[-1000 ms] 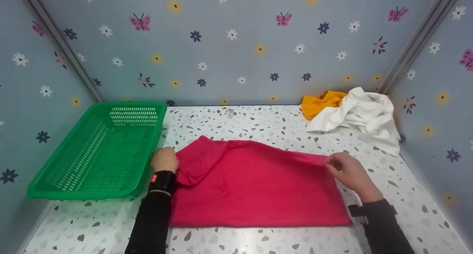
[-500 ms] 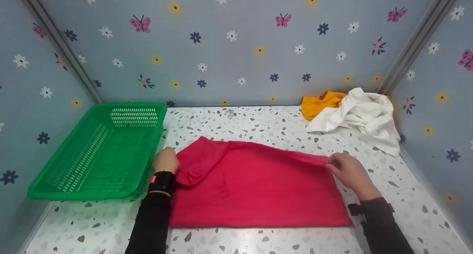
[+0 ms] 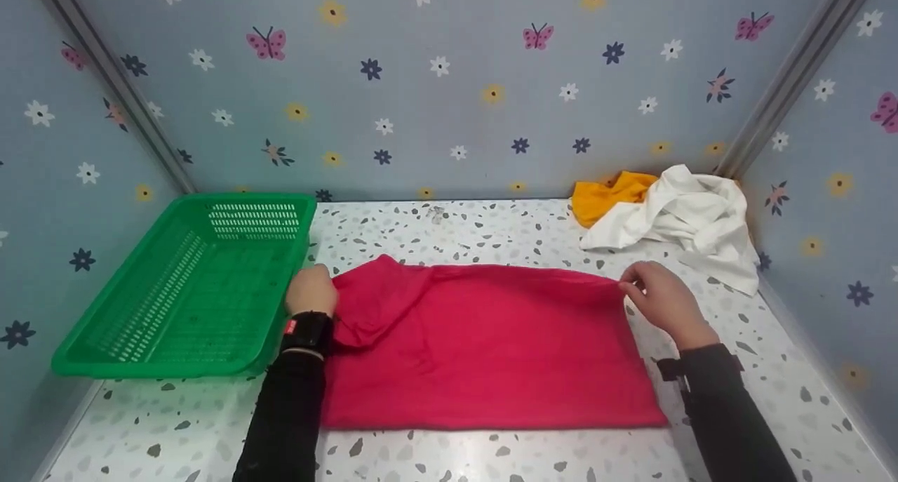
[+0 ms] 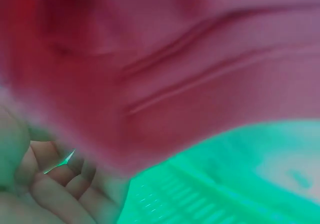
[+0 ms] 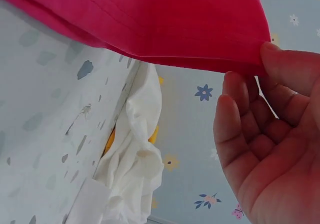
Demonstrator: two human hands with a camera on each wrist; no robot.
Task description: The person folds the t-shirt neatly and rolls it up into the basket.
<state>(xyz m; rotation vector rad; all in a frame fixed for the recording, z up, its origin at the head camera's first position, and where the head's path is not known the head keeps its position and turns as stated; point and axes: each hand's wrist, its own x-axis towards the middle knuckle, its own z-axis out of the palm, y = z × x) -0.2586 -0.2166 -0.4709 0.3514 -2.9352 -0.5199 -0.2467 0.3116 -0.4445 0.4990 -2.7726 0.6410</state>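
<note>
Gripping creased, stitched, roughly rectangular red fabric [image 3: 498,349], left hand [image 3: 311,291], right hand [image 3: 663,301].

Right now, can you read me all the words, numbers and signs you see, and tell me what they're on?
None can be read.
Small red label on the black wristband on the left wrist: pale marks, too small and blurred to read.
Bright pinkish-red cloth, green plastic basket, crumpled white cloth, orange-yellow cloth: no writing shows.
Blue patterned wall: flowers and butterflies, no letters or numbers.
</note>
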